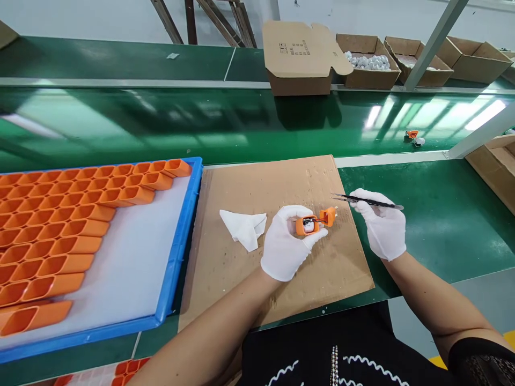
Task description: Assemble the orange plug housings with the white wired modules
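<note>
In a white glove, my left hand (287, 244) grips a small orange plastic housing (300, 227) over the cardboard sheet. A white part and dark wires show inside its opening. A smaller orange piece (328, 216) hangs off its right side, joined by wires. Farther right, my gloved right hand (382, 228) is closed around dark tweezers (372, 202), whose tips point left toward the housing without touching it. To the left of my left hand lies a folded white cloth or paper (244, 228) on the cardboard sheet (225, 279).
A blue tray (173, 268) at left holds rows of orange housings (60, 225). Behind, a shiny green belt (225, 128) carries a small orange-and-white assembly (414, 138). Cardboard boxes (300, 80) line the back shelf, one with white parts (368, 61). A metal post (434, 45) rises at right.
</note>
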The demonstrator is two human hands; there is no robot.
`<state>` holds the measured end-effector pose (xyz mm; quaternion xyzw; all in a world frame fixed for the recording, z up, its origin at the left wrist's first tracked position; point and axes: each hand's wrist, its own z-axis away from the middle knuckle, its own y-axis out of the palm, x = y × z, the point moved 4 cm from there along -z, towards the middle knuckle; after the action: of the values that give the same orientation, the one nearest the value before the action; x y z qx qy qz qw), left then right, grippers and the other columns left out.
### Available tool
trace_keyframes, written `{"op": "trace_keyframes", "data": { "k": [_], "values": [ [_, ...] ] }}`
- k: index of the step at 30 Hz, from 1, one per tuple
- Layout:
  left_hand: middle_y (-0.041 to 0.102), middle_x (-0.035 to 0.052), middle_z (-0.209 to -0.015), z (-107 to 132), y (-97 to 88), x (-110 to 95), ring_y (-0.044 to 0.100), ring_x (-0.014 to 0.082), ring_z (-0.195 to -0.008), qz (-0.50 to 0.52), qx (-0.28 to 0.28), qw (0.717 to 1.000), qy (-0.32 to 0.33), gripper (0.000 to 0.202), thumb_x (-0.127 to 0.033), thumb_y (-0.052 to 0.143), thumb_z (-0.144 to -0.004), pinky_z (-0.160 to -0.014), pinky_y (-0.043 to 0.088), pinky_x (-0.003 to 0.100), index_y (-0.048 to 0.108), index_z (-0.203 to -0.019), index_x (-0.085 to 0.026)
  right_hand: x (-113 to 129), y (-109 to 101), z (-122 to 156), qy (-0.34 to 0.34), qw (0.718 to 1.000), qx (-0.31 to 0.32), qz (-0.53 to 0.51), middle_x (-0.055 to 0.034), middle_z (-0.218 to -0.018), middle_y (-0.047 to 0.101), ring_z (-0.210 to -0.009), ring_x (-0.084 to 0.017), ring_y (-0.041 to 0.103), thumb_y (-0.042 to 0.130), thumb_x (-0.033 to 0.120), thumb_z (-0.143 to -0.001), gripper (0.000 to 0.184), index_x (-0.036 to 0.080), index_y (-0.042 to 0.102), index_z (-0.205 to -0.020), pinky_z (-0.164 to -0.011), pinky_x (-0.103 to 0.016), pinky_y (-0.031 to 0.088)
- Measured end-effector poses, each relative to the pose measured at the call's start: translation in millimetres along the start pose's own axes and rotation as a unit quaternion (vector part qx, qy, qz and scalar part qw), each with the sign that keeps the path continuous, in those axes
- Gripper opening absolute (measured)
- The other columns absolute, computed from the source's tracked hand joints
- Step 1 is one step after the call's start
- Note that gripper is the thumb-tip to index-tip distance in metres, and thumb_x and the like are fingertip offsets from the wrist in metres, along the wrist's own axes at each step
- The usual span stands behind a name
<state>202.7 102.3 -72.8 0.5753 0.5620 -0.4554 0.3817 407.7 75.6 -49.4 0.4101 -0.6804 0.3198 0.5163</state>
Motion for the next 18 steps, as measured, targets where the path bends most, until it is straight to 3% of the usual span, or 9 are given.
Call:
{"op": "trace_keyframes", "data": {
  "k": [3, 6, 9, 12, 15, 18],
  "values": [
    [0.075, 0.0031, -0.091, -1.5, 1.7, 3.1, 0.075, 0.0185, -0.078, 0.036, -0.011, 0.997, -0.060, 0.041, -0.013, 0.086, -0.064, -0.074, 0.065, 0.034, 0.060, -0.095, -0.021, 13.0, -6.4, 3.7, -0.126, 0.991, -0.020, 0.027, -0.0059, -0.112, 0.075, -0.114, -0.026, 0.068, 0.071, 0.037, -0.092, 0.012, 0.027, 0.075, -0.096, -0.106, -0.051, 0.052],
    [0.077, 0.0046, -0.091, -2.8, 1.8, 2.9, 0.076, 0.0202, -0.082, 0.034, -0.016, 0.997, -0.067, 0.042, -0.014, 0.087, -0.062, -0.077, 0.065, 0.036, 0.060, -0.094, -0.020, 18.9, -2.6, 9.3, -0.169, 0.984, 0.023, 0.051, -0.0054, -0.104, 0.075, -0.104, -0.024, 0.070, 0.063, 0.035, -0.097, 0.016, 0.029, 0.076, -0.105, -0.097, -0.047, 0.057],
    [0.078, 0.0054, -0.094, -3.9, 1.0, 3.6, 0.077, 0.0207, -0.086, 0.030, -0.018, 0.998, -0.058, 0.043, -0.014, 0.087, -0.063, -0.080, 0.065, 0.037, 0.058, -0.095, -0.020, 16.3, 12.6, 13.8, -0.113, 0.977, 0.100, 0.150, -0.0004, -0.071, 0.064, -0.071, -0.017, 0.063, 0.055, 0.043, -0.101, 0.029, 0.026, 0.078, -0.106, -0.072, -0.032, 0.057],
    [0.078, 0.0068, -0.096, -4.8, -0.4, 6.3, 0.077, 0.0208, -0.088, 0.031, -0.029, 0.998, -0.055, 0.043, -0.015, 0.087, -0.065, -0.082, 0.065, 0.037, 0.058, -0.096, -0.020, 12.8, 26.7, 17.2, -0.024, 0.960, 0.159, 0.227, 0.0049, -0.053, 0.044, -0.051, -0.011, 0.045, 0.048, 0.053, -0.101, 0.051, 0.023, 0.076, -0.071, -0.048, -0.024, 0.044],
    [0.078, 0.0087, -0.098, -5.2, -1.3, 9.8, 0.077, 0.0217, -0.090, 0.034, -0.031, 0.997, -0.056, 0.042, -0.018, 0.087, -0.065, -0.083, 0.065, 0.037, 0.059, -0.097, -0.019, 8.7, 31.2, 20.3, 0.033, 0.939, 0.211, 0.268, 0.0050, -0.053, 0.050, -0.048, -0.009, 0.044, 0.055, 0.056, -0.098, 0.055, 0.023, 0.068, -0.056, -0.046, -0.024, 0.037],
    [0.078, 0.0094, -0.101, -3.6, -1.6, 13.2, 0.077, 0.0234, -0.094, 0.034, -0.023, 0.997, -0.066, 0.044, -0.017, 0.088, -0.064, -0.087, 0.066, 0.039, 0.060, -0.098, -0.019, 1.0, 24.9, 23.0, 0.032, 0.928, 0.237, 0.287, 0.0036, -0.063, 0.062, -0.054, -0.011, 0.051, 0.061, 0.049, -0.097, 0.039, 0.027, 0.075, -0.068, -0.053, -0.027, 0.035]
  ]
}}
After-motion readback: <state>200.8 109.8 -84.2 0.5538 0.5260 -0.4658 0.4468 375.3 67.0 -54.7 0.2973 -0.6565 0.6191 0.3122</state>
